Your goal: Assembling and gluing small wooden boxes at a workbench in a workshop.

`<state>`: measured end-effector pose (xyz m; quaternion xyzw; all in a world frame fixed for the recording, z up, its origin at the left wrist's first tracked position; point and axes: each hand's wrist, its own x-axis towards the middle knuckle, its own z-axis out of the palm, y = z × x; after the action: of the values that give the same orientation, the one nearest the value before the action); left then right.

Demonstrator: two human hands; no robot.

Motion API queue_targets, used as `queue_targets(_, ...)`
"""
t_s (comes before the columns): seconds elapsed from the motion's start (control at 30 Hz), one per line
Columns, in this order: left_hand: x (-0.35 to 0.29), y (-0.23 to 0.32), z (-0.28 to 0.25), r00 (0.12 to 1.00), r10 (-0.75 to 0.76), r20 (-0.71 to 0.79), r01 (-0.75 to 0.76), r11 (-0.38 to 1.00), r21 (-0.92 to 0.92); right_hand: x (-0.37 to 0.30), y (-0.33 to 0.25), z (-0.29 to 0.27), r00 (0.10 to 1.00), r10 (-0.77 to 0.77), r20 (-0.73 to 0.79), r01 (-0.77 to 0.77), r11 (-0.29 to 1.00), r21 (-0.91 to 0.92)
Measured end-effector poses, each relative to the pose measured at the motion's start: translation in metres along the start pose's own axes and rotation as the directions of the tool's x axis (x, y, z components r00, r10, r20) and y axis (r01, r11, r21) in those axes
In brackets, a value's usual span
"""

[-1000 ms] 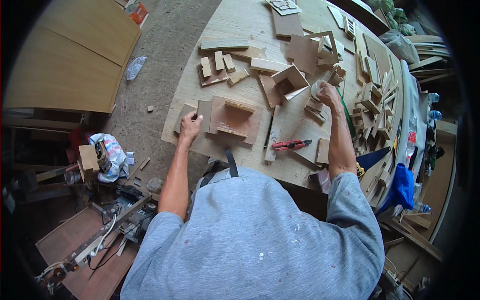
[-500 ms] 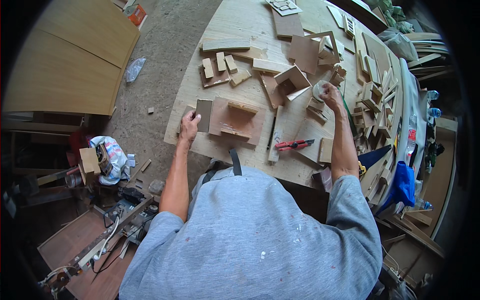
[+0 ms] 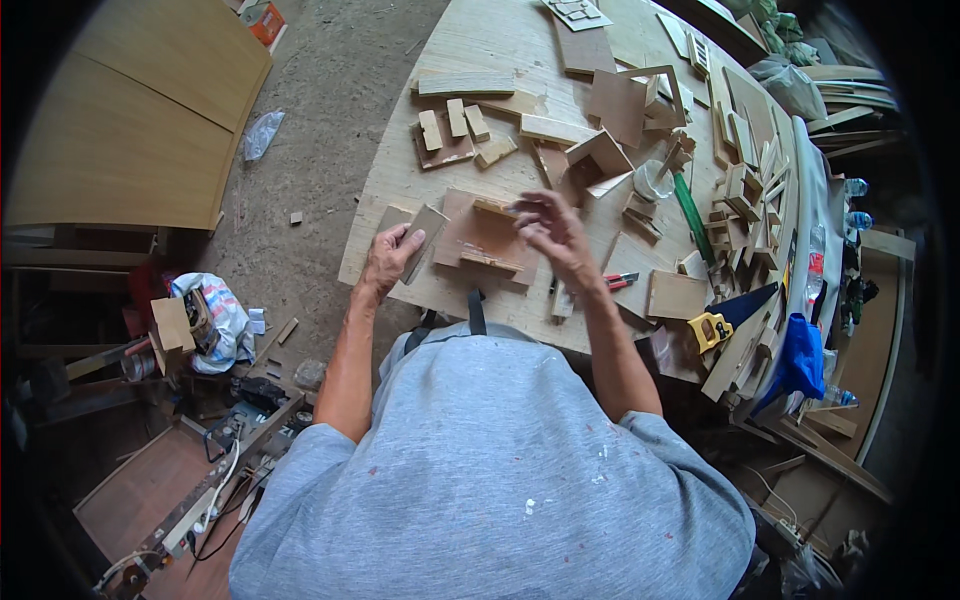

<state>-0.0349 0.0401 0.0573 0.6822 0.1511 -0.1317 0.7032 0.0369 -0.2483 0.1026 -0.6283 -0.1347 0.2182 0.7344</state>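
Note:
My left hand (image 3: 385, 262) is closed on a small rectangular wooden board (image 3: 425, 242), tilted over the near left edge of the table. Behind it lies another flat wooden piece (image 3: 394, 217). My right hand (image 3: 552, 238) hovers above the right side of a reddish-brown panel (image 3: 455, 215). Its fingers are curled inward, and whatever they hold is too small to make out. Two pale wooden strips stand on that panel, the nearer strip (image 3: 491, 262) in plain view, the farther one partly behind my right fingers. A round translucent tub (image 3: 654, 180) stands farther right.
Beyond the panel lie several small wood blocks (image 3: 457, 118) and an open wooden box (image 3: 598, 160). A red utility knife (image 3: 621, 281) lies by my right forearm. A handsaw with a yellow handle (image 3: 711, 330) rests near the right edge, beside stacked offcuts and a green strip (image 3: 692, 215).
My right hand has left the round tub and come left, over the panel. The small board in my left hand has tilted to the right.

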Motion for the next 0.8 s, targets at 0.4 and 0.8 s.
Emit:
queue_targets(0.4,-0.02,0.026,-0.009,0.974,-0.005,0.227,0.001,1.0,0.02,0.01,0.017,0.073,0.956,-0.169,0.24,0.249,0.897,-0.364)
queue_targets(0.8,-0.008,0.011,-0.008,0.96,0.123,0.25,-0.164,0.975,0.15,-0.021,-0.004,0.054,0.891,-0.248,0.38,0.449,0.363,-0.816)
